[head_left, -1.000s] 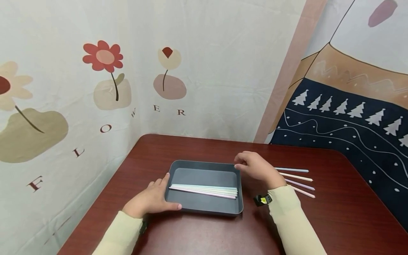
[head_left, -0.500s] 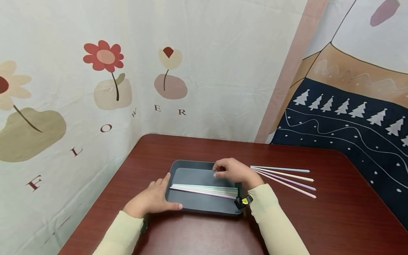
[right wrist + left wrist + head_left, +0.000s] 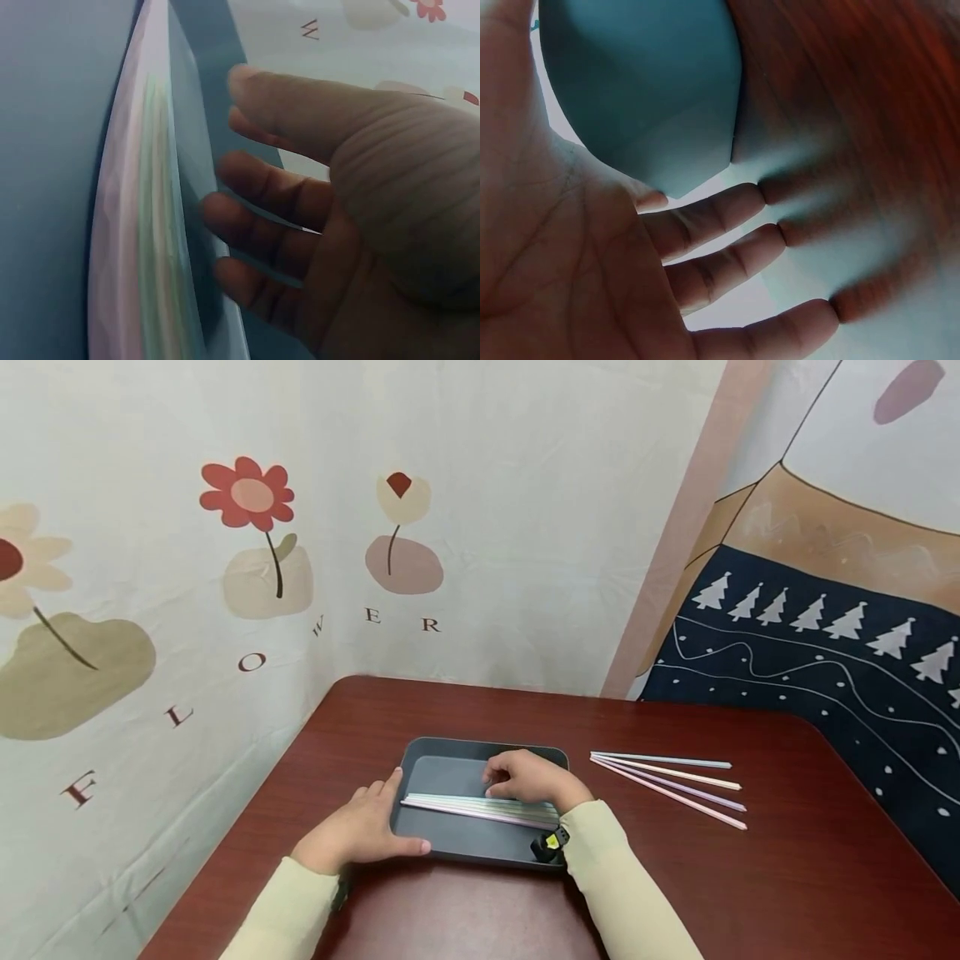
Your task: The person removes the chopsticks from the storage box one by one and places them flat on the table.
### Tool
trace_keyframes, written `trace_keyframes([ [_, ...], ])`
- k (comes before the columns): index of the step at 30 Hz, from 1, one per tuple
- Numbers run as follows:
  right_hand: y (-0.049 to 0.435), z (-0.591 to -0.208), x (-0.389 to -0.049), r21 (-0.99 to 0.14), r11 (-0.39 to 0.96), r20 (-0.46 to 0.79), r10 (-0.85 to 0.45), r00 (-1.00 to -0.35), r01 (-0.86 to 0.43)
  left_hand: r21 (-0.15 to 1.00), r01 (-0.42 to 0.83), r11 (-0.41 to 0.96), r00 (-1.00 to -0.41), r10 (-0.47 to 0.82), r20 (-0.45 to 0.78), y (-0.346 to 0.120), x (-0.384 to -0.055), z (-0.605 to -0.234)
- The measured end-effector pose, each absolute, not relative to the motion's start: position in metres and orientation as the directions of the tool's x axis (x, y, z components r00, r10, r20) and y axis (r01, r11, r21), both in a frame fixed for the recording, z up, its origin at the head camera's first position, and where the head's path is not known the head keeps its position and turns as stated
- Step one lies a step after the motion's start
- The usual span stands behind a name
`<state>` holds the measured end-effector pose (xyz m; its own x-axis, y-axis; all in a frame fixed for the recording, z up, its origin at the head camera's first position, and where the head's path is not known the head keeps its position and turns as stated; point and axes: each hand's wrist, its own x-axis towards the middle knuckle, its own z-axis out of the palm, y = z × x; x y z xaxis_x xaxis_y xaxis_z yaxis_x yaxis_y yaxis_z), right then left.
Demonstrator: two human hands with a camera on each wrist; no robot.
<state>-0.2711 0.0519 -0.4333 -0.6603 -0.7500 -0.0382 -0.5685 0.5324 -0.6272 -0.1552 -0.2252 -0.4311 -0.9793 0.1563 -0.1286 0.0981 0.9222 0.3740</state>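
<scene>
A grey rectangular tray [image 3: 457,843] lies on the table. Inside it rests a bundle of thin straight pastel sticks [image 3: 457,809], long and straw-like, in pink, green and white. My left hand [image 3: 356,828] holds still at the tray's left end, its fingers extended along the side and its thumb at the front rim. Over the right half of the tray is my right hand [image 3: 531,777], just behind the bundle and covering part of it from the head camera. The right wrist view shows its loosely bent fingers [image 3: 259,225] apart from the sticks [image 3: 154,225], holding nothing.
Several more pastel sticks [image 3: 667,785] lie fanned out on the red-brown table [image 3: 750,877], right of the tray. Printed fabric [image 3: 525,527] hangs along the table's far and left edges.
My right hand has moved left from the tray's back right corner, then toward me, to over the bundle's back edge. The fanned sticks now show fully. My left hand and the tray stay put.
</scene>
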Motion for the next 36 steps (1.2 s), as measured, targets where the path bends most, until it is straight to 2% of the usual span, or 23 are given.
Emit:
trace_keyframes([
  [11, 0.050, -0.442, -0.276, -0.659, 0.530, -0.084, -0.757, -0.648, -0.534, 0.367, 0.102, 0.925, -0.979, 0.159, -0.130, -0.226, -0.156, -0.430],
  [28, 0.050, -0.449, -0.277, -0.615, 0.531, -0.083, -0.779, -0.621, -0.583, 0.377, 0.114, 0.919, -0.977, 0.172, -0.125, -0.225, -0.156, -0.432],
  [36, 0.049, -0.448, -0.277, -0.590, 0.555, -0.066, -0.756, -0.651, -0.586, 0.383, 0.115, 0.917, -0.978, 0.172, -0.118, -0.225, -0.157, -0.433],
])
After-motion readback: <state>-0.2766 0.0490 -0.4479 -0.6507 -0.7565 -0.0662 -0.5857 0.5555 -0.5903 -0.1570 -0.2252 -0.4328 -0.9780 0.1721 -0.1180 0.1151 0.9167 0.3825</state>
